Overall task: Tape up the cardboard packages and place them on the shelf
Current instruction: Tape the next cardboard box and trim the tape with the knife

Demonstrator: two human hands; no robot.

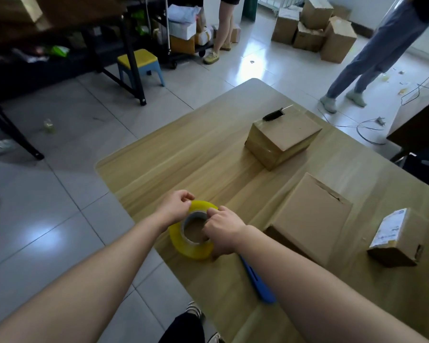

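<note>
Now | left grip [176, 206], right grip [223, 231] hold tape roll [191, 248] | 3 boxes [312, 216] closed

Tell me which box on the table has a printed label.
The small box at the table's right edge: a white label covers its top. The large middle box and the far box under the black tool show none.

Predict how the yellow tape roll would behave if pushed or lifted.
The tape roll is round, so on edge it would probably roll; flat, it should sit steady. Thickly wound, it likely feels stiff and fairly heavy. Its glossy face may be slippery.
</note>
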